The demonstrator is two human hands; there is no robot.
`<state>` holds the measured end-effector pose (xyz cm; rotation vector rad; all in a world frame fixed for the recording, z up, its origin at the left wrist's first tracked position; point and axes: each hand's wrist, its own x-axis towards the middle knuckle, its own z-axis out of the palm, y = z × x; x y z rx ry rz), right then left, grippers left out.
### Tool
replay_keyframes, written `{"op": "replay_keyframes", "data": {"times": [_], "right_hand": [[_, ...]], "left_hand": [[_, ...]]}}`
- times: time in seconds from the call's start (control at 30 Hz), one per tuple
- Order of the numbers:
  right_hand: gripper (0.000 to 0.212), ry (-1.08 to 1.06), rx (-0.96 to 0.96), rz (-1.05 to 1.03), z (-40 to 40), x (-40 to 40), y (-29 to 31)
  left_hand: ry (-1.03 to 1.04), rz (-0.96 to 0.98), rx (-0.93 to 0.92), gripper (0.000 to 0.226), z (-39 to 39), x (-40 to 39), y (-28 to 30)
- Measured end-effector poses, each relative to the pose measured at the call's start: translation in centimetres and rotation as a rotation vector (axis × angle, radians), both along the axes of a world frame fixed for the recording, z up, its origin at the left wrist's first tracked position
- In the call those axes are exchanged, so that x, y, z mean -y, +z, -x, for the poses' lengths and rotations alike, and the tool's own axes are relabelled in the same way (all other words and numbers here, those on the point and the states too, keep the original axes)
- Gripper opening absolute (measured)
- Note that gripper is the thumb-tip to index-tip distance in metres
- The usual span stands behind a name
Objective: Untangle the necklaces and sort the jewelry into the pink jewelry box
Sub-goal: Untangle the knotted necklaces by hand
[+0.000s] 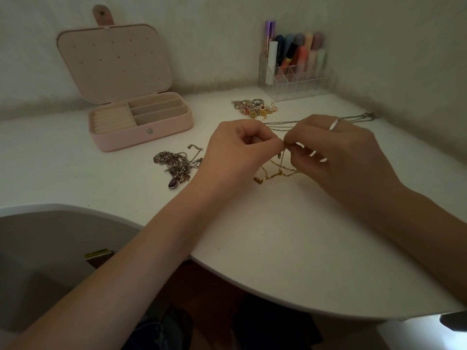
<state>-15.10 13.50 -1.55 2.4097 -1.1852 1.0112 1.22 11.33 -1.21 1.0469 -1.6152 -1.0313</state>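
My left hand (237,147) and my right hand (336,152) meet fingertip to fingertip above the white table, both pinching a thin gold necklace (274,173) that hangs in loops to the tabletop. A silver chain (353,118) stretches from behind my right hand toward the far right. A tangle of silver necklaces with a purple pendant (175,165) lies left of my left hand. The pink jewelry box (141,122) stands open at the back left, its compartments bare. A small heap of rings and earrings (255,108) sits behind my hands.
A clear organizer with lipsticks and brushes (295,64) stands in the back corner against the wall. The white table (278,248) has a curved front edge near me. A grey round surface (50,248) lies at lower left below the table.
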Motion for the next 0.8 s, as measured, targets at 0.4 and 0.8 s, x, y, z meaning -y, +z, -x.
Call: {"op": "replay_keyframes", "data": {"times": [0.4, 0.8], "right_hand": [[0.012, 0.041, 0.407, -0.265, -0.08, -0.13, 0.13], [0.006, -0.016, 0.307, -0.196, -0.04, -0.03, 0.06]], "left_hand": [[0.030, 0.075, 0.008, 0.009, 0.09, 0.13, -0.14], [0.043, 0.246, 0.149, 0.009, 0.42, 0.07, -0.28]]}}
